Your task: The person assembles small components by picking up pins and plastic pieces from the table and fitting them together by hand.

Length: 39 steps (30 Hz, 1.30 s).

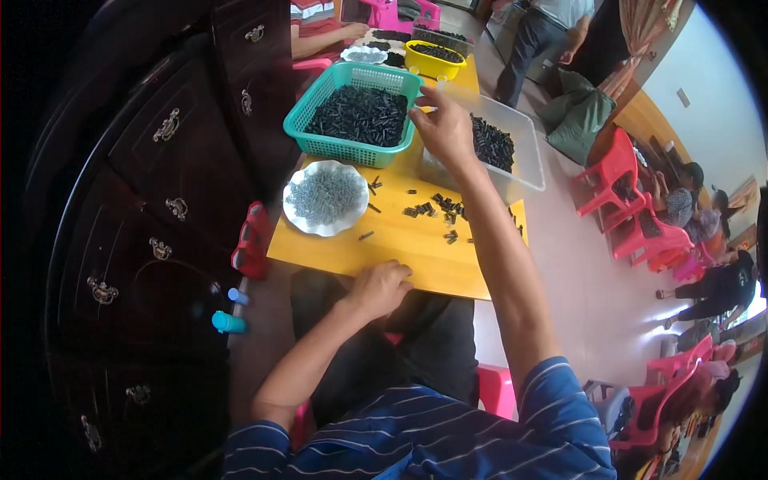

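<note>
My right hand (445,128) is raised between a green plastic basket (298,132) and a clear plastic bin (524,132). Its thumb and forefinger are apart near the basket's right rim, and I see nothing between them. Small black tube-like pieces (360,116) fill the basket; similar black pieces (492,144) lie in the bin. At the table's front edge rests my left hand (380,288), fingers curled in; what they hold, if anything, is hidden. Beyond it stands a white scalloped plate (292,210) heaped with small greyish pieces (326,196). Loose black pieces (448,206) are scattered on the yellow table (392,240).
Farther back are a yellow basket (434,68) of black pieces and another white plate (364,54). A seated person's hand (352,32) is at the far end. Dark drawers (160,160) line the left; pink chairs (616,176) and people occupy the right.
</note>
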### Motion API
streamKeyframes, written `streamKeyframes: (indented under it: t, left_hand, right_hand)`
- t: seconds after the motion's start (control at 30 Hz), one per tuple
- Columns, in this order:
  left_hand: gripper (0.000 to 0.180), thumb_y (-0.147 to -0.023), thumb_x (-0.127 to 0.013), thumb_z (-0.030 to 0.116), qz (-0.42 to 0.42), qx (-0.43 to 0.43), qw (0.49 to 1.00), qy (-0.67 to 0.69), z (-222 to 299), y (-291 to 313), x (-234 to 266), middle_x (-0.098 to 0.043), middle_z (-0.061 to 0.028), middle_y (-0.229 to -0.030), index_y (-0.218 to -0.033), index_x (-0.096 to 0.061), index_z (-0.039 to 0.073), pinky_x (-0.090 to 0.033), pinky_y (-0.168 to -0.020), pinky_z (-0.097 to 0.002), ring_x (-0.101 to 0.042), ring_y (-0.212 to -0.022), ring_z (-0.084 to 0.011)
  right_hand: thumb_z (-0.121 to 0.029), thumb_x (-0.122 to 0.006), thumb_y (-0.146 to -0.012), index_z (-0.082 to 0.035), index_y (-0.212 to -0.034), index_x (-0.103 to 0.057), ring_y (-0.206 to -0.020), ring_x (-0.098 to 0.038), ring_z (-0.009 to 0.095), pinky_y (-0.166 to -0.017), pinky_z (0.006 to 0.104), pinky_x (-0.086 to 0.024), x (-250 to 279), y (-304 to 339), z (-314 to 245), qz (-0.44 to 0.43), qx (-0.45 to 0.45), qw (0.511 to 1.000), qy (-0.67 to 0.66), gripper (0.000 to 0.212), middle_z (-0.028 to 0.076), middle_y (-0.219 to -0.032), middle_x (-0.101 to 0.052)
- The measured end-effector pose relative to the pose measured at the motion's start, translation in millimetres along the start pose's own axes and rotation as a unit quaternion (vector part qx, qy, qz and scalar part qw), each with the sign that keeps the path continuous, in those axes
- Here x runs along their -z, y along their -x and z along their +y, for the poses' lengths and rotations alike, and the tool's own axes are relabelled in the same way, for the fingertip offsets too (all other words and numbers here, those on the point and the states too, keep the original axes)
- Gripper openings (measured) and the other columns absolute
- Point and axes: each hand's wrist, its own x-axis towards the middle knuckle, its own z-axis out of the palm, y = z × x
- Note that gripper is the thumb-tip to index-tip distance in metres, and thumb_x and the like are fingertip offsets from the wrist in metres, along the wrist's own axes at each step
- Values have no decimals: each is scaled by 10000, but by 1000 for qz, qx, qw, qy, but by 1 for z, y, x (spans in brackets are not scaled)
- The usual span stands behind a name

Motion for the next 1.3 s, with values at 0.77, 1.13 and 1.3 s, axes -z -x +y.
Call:
streamKeyframes:
  t: [0.77, 1.13, 1.3]
  left_hand:
    - [111, -828, -656, 143, -33, 14, 999, -2, -18, 3, -5, -641, -142, -855, -876, -663, 43, -520, -707, -477, -647, -812, -377]
    - [155, -826, -655, 144, -12, 9, 1000, 17, -15, -1, -2, -656, -143, -883, -936, -700, 44, -528, -735, -469, -652, -825, -376]
    - [144, -820, -671, 138, -16, 0, 1000, 9, -11, -3, -3, -663, -137, -877, -929, -708, 52, -536, -722, -442, -661, -822, -362]
  right_hand:
    - [-171, -657, -823, -167, -1008, -750, -908, -680, 342, -801, 446, -551, -110, 103, 79, -270, -22, 944, 190, 208, 148, -1024, -678]
    - [-173, -632, -826, -40, -877, -674, -783, -692, 354, -705, 449, -556, -49, 118, 63, -164, -4, 978, 125, 149, 171, -884, -690]
    - [-152, -683, -849, -38, -868, -636, -642, -664, 211, -604, 336, -517, 33, 166, 43, -155, -230, 949, -152, 125, 82, -773, -663]
